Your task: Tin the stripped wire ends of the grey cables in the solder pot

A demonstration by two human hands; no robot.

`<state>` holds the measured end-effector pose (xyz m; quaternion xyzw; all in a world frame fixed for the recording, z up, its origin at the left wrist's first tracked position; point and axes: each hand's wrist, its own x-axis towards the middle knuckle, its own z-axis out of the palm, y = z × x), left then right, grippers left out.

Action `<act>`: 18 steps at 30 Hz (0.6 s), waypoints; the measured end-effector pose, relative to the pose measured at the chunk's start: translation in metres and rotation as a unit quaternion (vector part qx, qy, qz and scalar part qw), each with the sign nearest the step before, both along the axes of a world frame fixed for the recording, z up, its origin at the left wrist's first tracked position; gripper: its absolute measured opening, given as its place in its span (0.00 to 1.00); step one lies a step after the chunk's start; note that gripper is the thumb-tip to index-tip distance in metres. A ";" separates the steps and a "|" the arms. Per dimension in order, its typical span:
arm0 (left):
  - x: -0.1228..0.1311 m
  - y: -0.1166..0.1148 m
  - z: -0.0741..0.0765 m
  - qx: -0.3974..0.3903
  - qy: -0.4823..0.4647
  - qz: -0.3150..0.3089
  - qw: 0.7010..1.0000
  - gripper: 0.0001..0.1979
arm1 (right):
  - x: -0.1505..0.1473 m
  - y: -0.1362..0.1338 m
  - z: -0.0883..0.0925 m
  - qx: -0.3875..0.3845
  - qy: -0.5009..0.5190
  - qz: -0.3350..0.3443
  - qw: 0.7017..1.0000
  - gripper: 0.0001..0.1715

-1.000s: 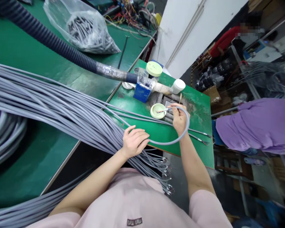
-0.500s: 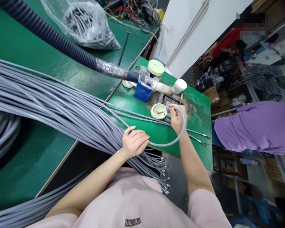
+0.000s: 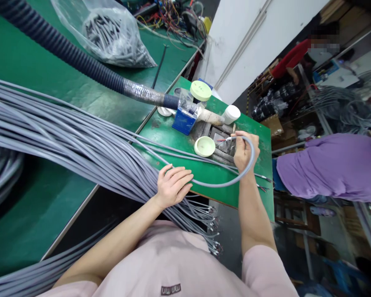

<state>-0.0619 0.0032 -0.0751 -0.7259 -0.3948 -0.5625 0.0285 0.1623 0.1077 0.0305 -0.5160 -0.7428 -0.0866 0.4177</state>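
My right hand (image 3: 245, 152) is closed round the end of a grey cable (image 3: 220, 184), whose stripped coloured wires point left over a dark metal pot (image 3: 221, 142) set in the small green table (image 3: 210, 173). The cable loops back under my wrist to my left hand (image 3: 173, 185). That hand rests, fingers curled, on the big bundle of grey cables (image 3: 80, 152) at the table's near edge. A round pale green dish (image 3: 205, 146) lies just left of the wire tips.
A black corrugated hose (image 3: 80, 62) runs to a blue box (image 3: 182, 121) beside a green-lidded jar (image 3: 200, 90) and a white jar (image 3: 231, 114). A plastic bag of grey pieces (image 3: 111, 37) lies on the big table. A person in purple (image 3: 327, 169) works at right.
My right hand has moved the cable's stripped end rightward, from over the pale green dish to over the dark pot. My left hand has stayed on the bundle.
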 end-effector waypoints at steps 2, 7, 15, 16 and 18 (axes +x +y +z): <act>0.000 0.000 -0.001 0.000 0.003 0.010 1.000 0.14 | 0.009 0.009 0.001 0.007 -0.013 -0.013 1.000 0.15; 0.000 0.000 -0.004 -0.003 0.015 0.011 1.000 0.17 | 0.027 0.032 -0.008 -0.012 -0.026 -0.028 0.999 0.13; 0.000 0.000 -0.006 -0.017 0.015 0.008 1.000 0.17 | 0.041 0.054 -0.025 -0.051 -0.044 -0.033 0.997 0.13; 0.000 0.000 -0.006 -0.017 0.016 0.007 1.000 0.17 | 0.041 0.056 -0.027 -0.051 -0.044 -0.033 0.997 0.13; 0.000 0.000 -0.006 -0.017 0.017 0.007 1.000 0.17 | 0.042 0.057 -0.031 -0.049 -0.045 -0.035 0.997 0.12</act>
